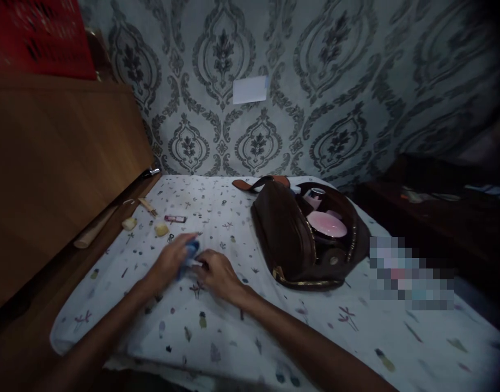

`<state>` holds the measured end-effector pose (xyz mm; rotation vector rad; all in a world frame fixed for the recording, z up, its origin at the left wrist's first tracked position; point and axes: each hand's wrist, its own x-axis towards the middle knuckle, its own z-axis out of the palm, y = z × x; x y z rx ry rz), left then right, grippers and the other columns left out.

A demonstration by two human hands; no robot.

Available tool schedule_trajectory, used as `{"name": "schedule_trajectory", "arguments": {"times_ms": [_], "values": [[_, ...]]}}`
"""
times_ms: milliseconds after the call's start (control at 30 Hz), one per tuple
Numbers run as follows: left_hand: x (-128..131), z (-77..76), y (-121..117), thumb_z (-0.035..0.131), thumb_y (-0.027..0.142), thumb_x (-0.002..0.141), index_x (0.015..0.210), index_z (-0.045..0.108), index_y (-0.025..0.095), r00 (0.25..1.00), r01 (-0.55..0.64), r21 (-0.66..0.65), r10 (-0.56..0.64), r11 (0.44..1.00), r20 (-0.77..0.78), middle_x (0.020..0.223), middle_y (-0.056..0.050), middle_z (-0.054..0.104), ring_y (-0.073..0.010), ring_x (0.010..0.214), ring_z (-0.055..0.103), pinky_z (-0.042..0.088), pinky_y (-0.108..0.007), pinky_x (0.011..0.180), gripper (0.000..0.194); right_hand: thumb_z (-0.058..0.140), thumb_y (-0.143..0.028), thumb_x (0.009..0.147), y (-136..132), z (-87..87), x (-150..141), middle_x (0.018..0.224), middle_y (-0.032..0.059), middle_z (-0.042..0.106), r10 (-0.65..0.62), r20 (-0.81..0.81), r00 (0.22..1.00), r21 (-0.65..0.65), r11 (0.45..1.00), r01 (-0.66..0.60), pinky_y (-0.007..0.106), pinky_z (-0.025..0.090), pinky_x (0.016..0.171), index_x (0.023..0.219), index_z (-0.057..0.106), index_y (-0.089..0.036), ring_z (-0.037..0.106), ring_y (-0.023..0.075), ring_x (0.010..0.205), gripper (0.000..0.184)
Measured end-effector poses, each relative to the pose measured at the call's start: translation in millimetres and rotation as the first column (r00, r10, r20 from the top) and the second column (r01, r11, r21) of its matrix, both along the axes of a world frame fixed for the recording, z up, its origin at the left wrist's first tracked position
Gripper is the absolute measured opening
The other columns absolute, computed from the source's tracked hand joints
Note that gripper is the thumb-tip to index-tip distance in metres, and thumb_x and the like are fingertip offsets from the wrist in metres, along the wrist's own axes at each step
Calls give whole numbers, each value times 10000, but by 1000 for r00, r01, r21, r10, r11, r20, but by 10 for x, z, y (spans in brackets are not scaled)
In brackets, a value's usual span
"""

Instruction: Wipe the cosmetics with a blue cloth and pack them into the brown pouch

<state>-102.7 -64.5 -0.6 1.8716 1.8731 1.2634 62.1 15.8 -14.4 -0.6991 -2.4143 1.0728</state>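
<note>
Two bare hands meet over a white cloth (pixel 217 348) printed with small plants, toward its left edge. The left hand (pixel 170 256) has its fingers closed round one small blue item (pixel 191 249), which lies between the hands; the right hand (pixel 218 274) has curled fingers at its right side, too blurred to tell whether they grip. Near the cloth's far left corner lie two yellowish lumps (pixel 161 229) and one slim reddish tube (pixel 175 219), its print unreadable. Toward the right edge, one open dark-brown zipped bag (pixel 280 226) holds one pink oval object (pixel 327 224).
</note>
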Motion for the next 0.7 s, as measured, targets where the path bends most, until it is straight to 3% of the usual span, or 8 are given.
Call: {"name": "schedule_trajectory", "arguments": {"times_ms": [33,100,167,300,433,567,700], "values": [[81,-44,9,356,639,943,1196,660,198,985,76,-44,-82,996,-150,1203,-108,683,-267,1141,599,427,-408,1031,593,625,-166,787,39,-23,44,762,27,658,2,-36,999,-40,999,-3,261,420,675,792,683,-156,569,169,714,59],[217,-110,51,378,560,966,1179,656,206,929,95,-102,-125,990,-350,1101,-105,697,-257,1039,617,453,-404,957,498,618,-181,777,108,-62,147,644,-10,590,-1,-57,998,-83,997,-4,237,383,599,700,647,-155,508,141,632,87],[290,-125,127,379,496,974,1045,677,202,921,40,-126,-85,991,-380,940,-90,690,-232,897,616,467,-357,841,424,585,-225,809,158,-97,263,625,-20,559,-21,-81,996,-122,992,11,228,367,570,717,655,-151,485,130,611,138],[313,-62,343,465,486,912,648,564,208,993,-50,-177,30,983,-118,606,0,538,-172,618,509,386,-288,656,396,574,-323,820,226,-164,464,636,-25,540,-133,-228,965,-291,955,63,226,359,555,820,693,-152,471,124,607,209],[372,-50,553,420,553,914,551,415,215,996,-70,-167,78,983,44,520,38,405,-145,544,427,324,-270,573,496,589,-406,829,293,-193,571,607,-36,500,-202,-285,937,-355,930,93,226,334,526,831,697,-153,432,115,570,275],[418,-83,679,374,614,909,568,342,233,969,-120,-118,142,986,203,532,45,333,-139,535,370,308,-269,540,512,605,-350,836,297,-143,617,648,-23,562,-208,-258,943,-298,946,128,229,360,558,867,707,-160,480,123,601,218],[365,-103,684,446,676,851,565,346,239,941,-129,-85,149,988,305,539,47,314,-138,536,337,292,-273,529,532,617,-225,820,213,-96,607,727,-3,637,-155,-194,969,-156,980,126,239,393,613,900,706,-176,539,137,655,129]]}}
